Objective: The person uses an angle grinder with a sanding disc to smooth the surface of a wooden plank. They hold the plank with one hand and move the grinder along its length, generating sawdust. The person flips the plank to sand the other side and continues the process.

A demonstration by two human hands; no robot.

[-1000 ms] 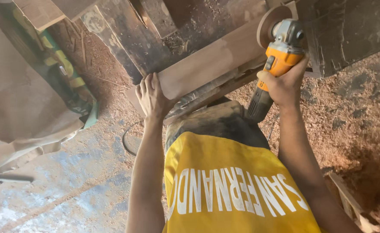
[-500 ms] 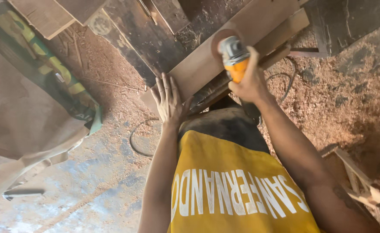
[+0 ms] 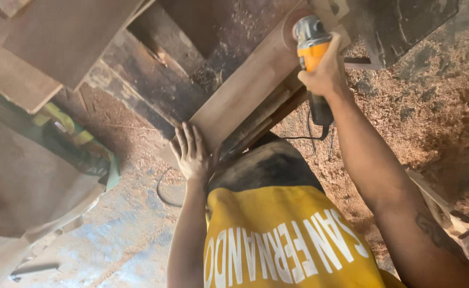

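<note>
My right hand (image 3: pixel 326 72) grips a yellow and grey angle grinder (image 3: pixel 310 36). Its disc rests against the far part of a long pale wooden board (image 3: pixel 245 96) that runs diagonally across a dark, worn bench. My left hand (image 3: pixel 192 156) lies flat, fingers spread, on the near end of that board. The grinder's black cable (image 3: pixel 320 114) hangs below my right wrist. My yellow shirt (image 3: pixel 277 245) fills the bottom of the view.
Thick sawdust covers the ground (image 3: pixel 437 106) on the right. Wooden planks (image 3: pixel 48 48) lean at the top left, above a green and yellow sack (image 3: pixel 82 141). A loop of cable (image 3: pixel 162 189) lies on the bluish floor. Timber offcuts (image 3: pixel 458 224) sit at the lower right.
The grinder slid left along the board from its far right end, then edged back a little. My left hand stayed flat on the near end. The view shifted.
</note>
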